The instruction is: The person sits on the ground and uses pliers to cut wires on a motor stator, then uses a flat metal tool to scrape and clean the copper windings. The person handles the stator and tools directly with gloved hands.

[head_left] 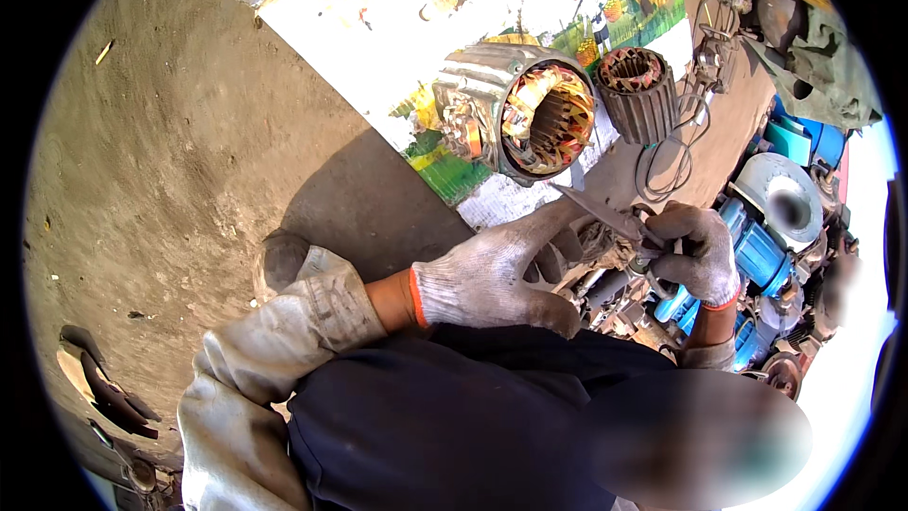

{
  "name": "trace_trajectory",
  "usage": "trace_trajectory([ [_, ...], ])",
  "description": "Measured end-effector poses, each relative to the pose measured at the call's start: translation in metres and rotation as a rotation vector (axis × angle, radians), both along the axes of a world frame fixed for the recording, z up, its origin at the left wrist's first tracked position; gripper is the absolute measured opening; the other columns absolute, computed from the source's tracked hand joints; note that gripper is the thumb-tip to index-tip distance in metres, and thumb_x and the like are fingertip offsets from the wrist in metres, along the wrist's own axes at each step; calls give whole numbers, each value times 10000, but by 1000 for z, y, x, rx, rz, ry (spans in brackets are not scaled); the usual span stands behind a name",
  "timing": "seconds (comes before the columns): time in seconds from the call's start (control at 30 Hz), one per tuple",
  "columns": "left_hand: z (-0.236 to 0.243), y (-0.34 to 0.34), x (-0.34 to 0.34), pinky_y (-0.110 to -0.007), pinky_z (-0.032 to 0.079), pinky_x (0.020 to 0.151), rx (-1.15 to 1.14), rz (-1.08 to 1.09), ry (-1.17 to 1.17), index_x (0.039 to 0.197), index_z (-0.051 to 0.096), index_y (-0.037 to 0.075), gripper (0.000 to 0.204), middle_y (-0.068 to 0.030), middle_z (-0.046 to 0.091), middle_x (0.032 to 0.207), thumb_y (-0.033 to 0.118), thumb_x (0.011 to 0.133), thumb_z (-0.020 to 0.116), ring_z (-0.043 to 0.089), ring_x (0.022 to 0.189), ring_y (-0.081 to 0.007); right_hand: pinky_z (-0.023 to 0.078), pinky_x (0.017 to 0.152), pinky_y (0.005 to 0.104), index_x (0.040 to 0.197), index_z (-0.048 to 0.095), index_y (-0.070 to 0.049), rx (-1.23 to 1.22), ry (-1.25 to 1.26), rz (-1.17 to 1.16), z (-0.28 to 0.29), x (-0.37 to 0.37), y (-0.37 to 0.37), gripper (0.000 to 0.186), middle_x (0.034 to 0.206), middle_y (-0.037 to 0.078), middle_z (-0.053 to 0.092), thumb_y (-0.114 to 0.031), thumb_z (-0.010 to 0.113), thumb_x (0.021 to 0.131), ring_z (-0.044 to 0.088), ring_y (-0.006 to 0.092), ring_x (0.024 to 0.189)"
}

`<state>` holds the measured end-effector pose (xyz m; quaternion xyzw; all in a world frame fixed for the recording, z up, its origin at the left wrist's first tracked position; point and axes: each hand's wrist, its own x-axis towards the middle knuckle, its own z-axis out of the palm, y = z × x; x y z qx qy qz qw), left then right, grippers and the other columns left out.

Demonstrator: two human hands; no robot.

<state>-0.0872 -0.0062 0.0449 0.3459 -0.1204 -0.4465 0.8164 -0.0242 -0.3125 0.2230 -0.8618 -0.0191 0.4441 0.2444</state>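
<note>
My right hand (700, 251), in a white glove with a dirty grey palm and fingers, is closed around the handle end of scissors (610, 215). Their pointed metal blade slants up and left. My left hand (497, 274), in a matching glove with an orange cuff, is open with spread fingers beside the blade; I see nothing in it. Just beyond the blade tip, a grey ribbed motor housing (473, 71) lies on its side, its open end showing slots and yellow-red winding insulation. A smaller ribbed stator core (645, 114) stands to its right.
Both motor parts rest on a printed white board (378, 57) over bare ground (189, 132). A loop of cable (653, 175) lies to the right. Blue motor bodies (761, 255), a grey round casting (780, 199) and other metal parts crowd the right side. My shoe (282, 260) is at left.
</note>
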Motion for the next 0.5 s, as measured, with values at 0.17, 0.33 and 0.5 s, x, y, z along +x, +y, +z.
trace_trajectory([
  [0.17, -29, -13, -37, -321, 572, 878, -253, 215, 395, 1422, 675, 0, 346, -56, 748, 1135, 200, 1141, 646, 649, 969, -126, 607, 849, 441, 1147, 812, -78, -23, -120, 344, -31, -1, 69, 402, 1072, 134, 802, -130, 956, 776, 778, 361, 985],
  [0.33, -46, -7, -38, -340, 578, 945, -90, 189, 386, 1359, 715, -5, 290, -66, 761, 1137, 163, 1136, 637, 708, 1027, -155, 588, 779, 461, 1279, 747, -121, -267, -570, 695, -36, 22, 103, 442, 963, 109, 734, -106, 839, 847, 749, 322, 890],
  [0.5, -49, -8, -47, -349, 583, 983, 53, 175, 181, 1363, 695, -22, 297, -118, 778, 1174, 147, 1123, 656, 741, 1099, -181, 571, 725, 475, 1313, 696, -145, -562, -480, 957, -59, 40, 140, 432, 875, 97, 683, -109, 738, 885, 736, 318, 828],
])
